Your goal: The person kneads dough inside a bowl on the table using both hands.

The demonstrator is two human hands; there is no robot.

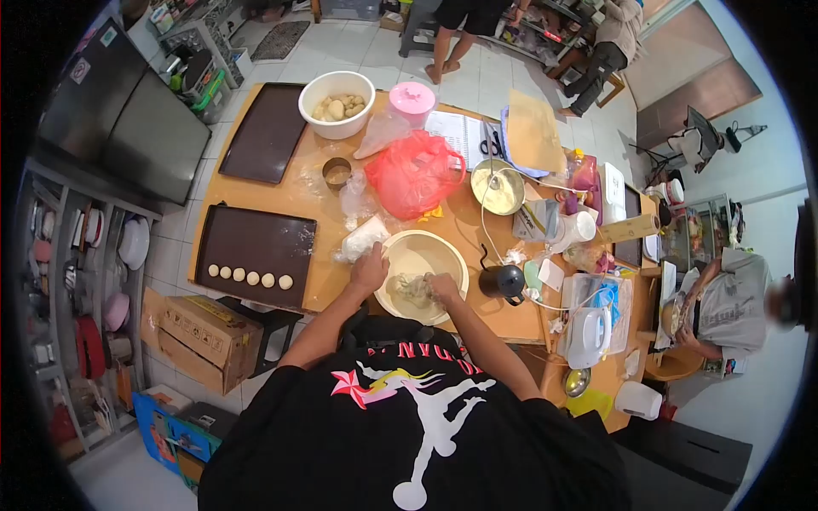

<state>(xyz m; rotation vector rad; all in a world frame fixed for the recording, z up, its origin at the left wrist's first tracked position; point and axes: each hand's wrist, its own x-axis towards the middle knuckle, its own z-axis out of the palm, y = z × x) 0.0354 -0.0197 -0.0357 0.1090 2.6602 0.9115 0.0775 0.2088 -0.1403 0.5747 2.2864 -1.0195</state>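
Observation:
A cream-coloured mixing bowl [460, 260] stands at the table's near edge, right in front of me. My left hand [369, 272] is closed on the bowl's left rim. Inside the bowl, my right hand [440, 290] has its fingers closed in wet, sticky dough [412, 291], and part of the fingers is hidden by it. Just beyond my left hand lies a white, flour-dusted plastic bag [365, 239]. A red plastic bag [416, 177] sits behind the bowl. Several small dough balls [252, 278] line the front of a dark baking tray [256, 243] on the left.
A second dark tray [262, 136] and a white tub of dough pieces [312, 117] stand at the back left. A metal ring [336, 173] is near them. On the right are a metal bowl [503, 201], a dark jug [504, 284] and a white mixer [588, 330]. Other people stand farther off.

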